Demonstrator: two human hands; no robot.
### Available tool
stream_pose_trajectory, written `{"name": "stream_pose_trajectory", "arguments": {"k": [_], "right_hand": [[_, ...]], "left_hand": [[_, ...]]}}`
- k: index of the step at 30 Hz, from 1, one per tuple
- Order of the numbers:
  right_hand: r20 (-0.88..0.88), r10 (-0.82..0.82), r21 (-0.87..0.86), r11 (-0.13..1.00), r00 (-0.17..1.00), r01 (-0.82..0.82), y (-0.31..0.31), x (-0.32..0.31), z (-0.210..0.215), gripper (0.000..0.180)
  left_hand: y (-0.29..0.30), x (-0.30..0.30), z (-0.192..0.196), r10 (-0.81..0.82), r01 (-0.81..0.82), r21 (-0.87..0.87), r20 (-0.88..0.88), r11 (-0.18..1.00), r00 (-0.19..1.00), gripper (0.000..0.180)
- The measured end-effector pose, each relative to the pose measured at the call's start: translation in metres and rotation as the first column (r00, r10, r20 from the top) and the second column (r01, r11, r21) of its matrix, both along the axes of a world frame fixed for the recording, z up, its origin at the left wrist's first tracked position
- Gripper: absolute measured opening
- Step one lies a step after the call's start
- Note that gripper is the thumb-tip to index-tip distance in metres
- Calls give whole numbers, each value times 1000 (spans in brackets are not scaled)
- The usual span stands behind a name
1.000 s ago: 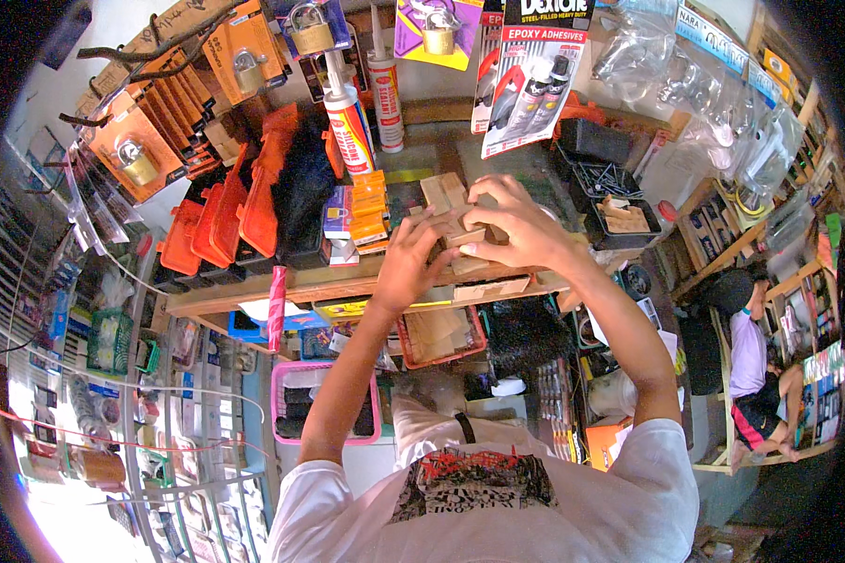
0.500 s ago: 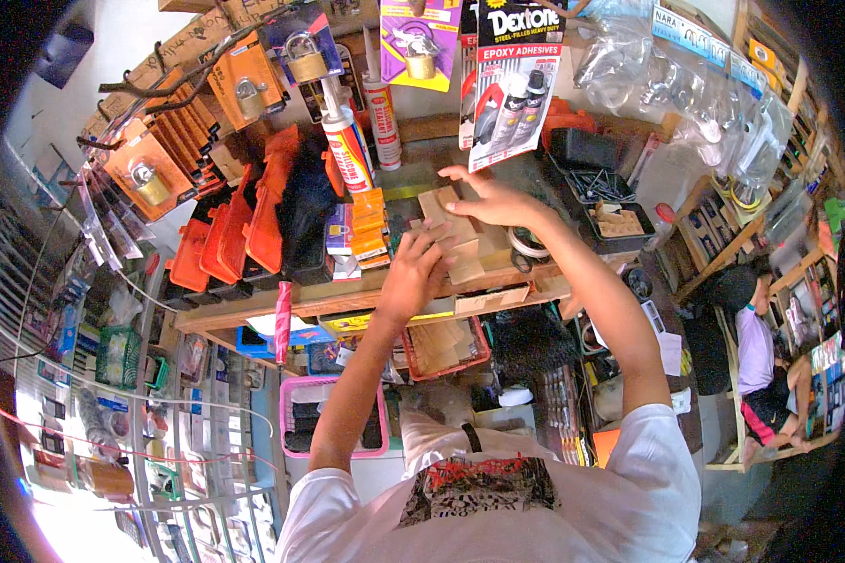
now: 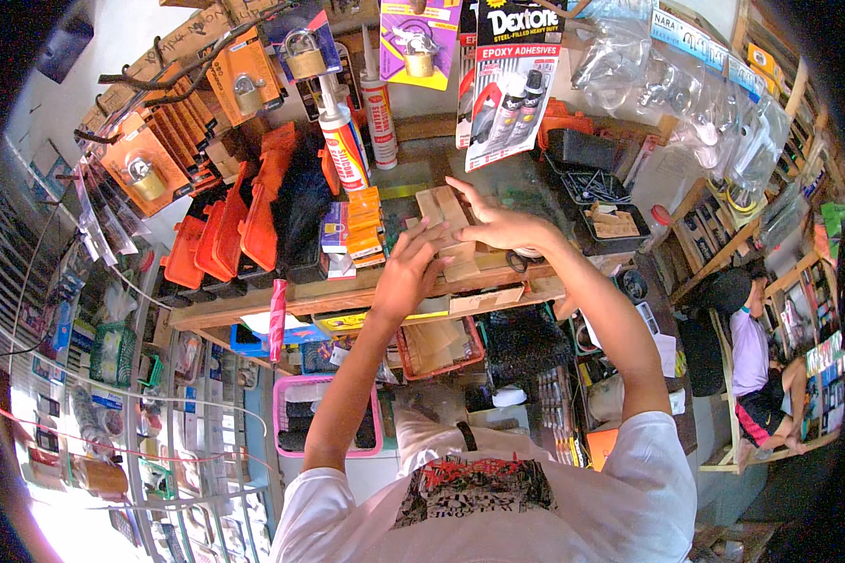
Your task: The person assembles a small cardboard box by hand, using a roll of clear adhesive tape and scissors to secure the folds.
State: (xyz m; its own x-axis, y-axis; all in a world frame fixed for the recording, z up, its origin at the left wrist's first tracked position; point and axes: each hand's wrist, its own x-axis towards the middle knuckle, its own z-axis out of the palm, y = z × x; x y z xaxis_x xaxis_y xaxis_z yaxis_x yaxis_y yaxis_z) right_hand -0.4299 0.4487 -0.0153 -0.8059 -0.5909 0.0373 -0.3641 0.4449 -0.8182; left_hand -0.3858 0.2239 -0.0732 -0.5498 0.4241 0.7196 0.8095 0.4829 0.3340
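1. The packet [image 3: 444, 208], brown and flat, is lying on the bench [image 3: 329, 298], just to the right of the boxes [image 3: 366, 228], which are standing in a small orange stack.
2. The left hand [image 3: 413, 263] is reaching in to the right of the boxes and laying its fingers over the packet; whether its thumb is pinching the near edge, I cannot tell from this angle.
3. The right hand [image 3: 507, 228] is hovering over or resting on the packet's right side, farther right of the boxes; its fingers are stretching out, open, with the thumb pointing toward the left hand.
4. Behind the boxes, two tubes [image 3: 378, 113] are standing, nozzles up.
5. To the left of the boxes, orange cases [image 3: 268, 206] are leaning in a row.
6. Well to the right of the boxes, a black tray [image 3: 613, 222] is holding small brown pieces.
7. Above and to the right of the boxes, an adhesive card [image 3: 512, 98] is hanging.
8. Below the boxes, under bench level, a red basket [image 3: 441, 347] is holding brown sheets, and a pink basket [image 3: 278, 413] is holding dark things.
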Motion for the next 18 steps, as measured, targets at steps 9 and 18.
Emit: {"name": "stream_pose_trajectory", "arguments": {"k": [9, 18], "right_hand": [[100, -38, -40, 998, 994, 42, -2, 0, 3, 95], [24, -19, -94, 995, 1000, 21, 1, 1, 2, 94]], "left_hand": [[-1, -1, -1, 12, -12, 11, 19, 1000, 1000, 41], [-1, -3, -2, 8, -8, -16, -9, 1000, 1000, 41]]}}
